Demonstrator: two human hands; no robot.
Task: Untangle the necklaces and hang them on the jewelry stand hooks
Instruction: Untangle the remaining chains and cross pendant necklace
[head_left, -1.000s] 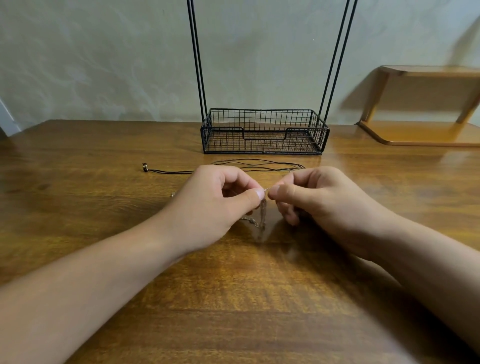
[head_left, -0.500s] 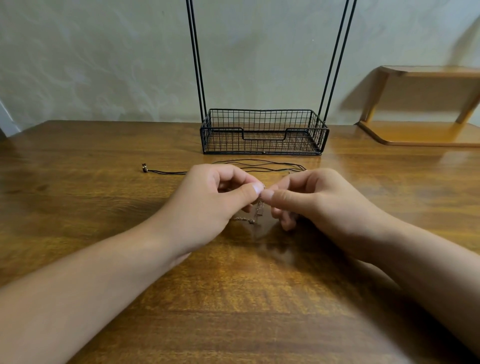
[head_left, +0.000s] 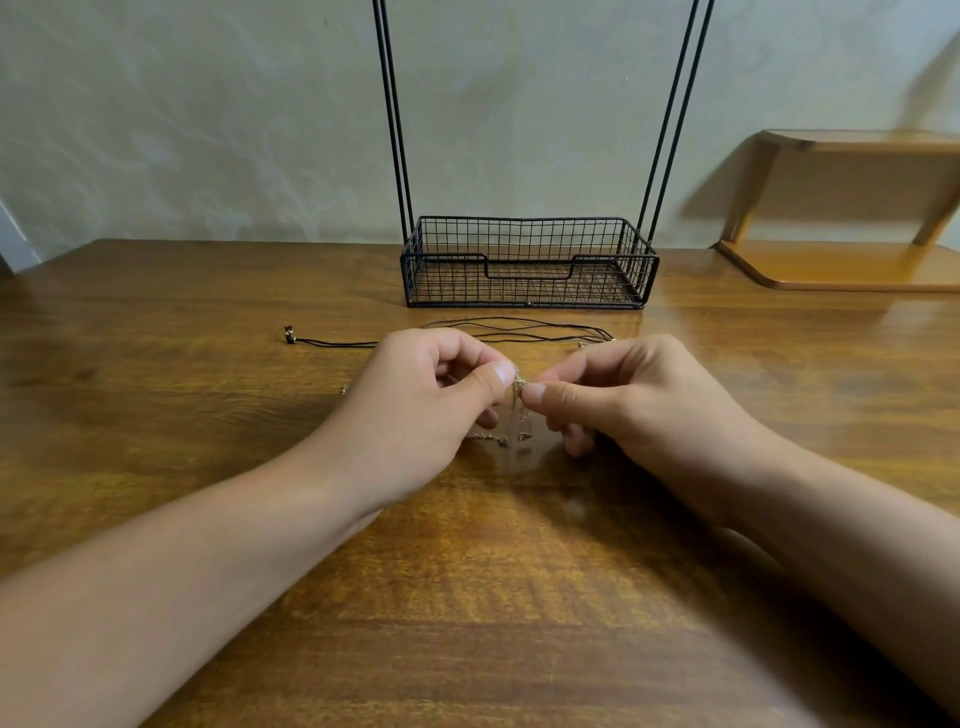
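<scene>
You have the fine chain necklace (head_left: 519, 410) pinched between both thumbs and forefingers, left hand (head_left: 431, 410) and right hand (head_left: 628, 400) nearly touching, in front of the jewelry stand (head_left: 527, 262) and just above the tabletop (head_left: 156, 415). Tease the knot apart gently and let the loose ends dangle free. The black cord necklace (head_left: 519, 330) lies between your hands and the stand.

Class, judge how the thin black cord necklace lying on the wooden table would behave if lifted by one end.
The thin black cord necklace would probably hang limp: it lies in loose, wavy strands. It looks light, being very thin. The small bead end might swing, and the overlapping strands near the black wire basket may snag.
</scene>
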